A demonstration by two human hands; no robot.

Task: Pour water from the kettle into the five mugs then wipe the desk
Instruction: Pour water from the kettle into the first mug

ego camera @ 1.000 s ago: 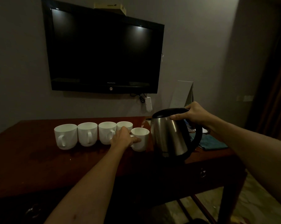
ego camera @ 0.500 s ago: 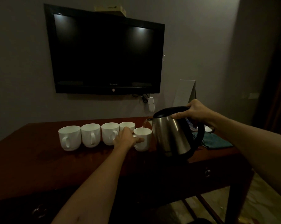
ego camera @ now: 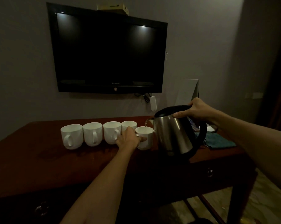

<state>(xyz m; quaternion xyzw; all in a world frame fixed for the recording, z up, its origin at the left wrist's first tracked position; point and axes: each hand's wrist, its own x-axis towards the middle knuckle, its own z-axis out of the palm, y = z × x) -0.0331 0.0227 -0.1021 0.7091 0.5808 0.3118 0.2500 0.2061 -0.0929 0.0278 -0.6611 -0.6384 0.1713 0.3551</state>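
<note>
Several white mugs stand in a row on the dark wooden desk (ego camera: 39,159). My left hand (ego camera: 128,138) grips the handle of the rightmost mug (ego camera: 145,139), which stands a little nearer to me than the others. My right hand (ego camera: 196,109) grips the black handle of the steel kettle (ego camera: 173,131) and holds it tilted to the left above the desk. A thin stream of water (ego camera: 145,123) runs from the spout into that mug. The mug beside it (ego camera: 129,125) is partly hidden by my left hand. A teal cloth (ego camera: 220,141) lies on the desk behind the kettle, at the right.
A black television (ego camera: 107,50) hangs on the wall above the desk, with a white power strip (ego camera: 153,103) dangling below it. A white folded card (ego camera: 188,91) stands at the back right. The desk's right edge and leg (ego camera: 238,191) border patterned floor.
The kettle has tipped further to the left and water now streams into the rightmost mug. My left hand has stayed on that mug.
</note>
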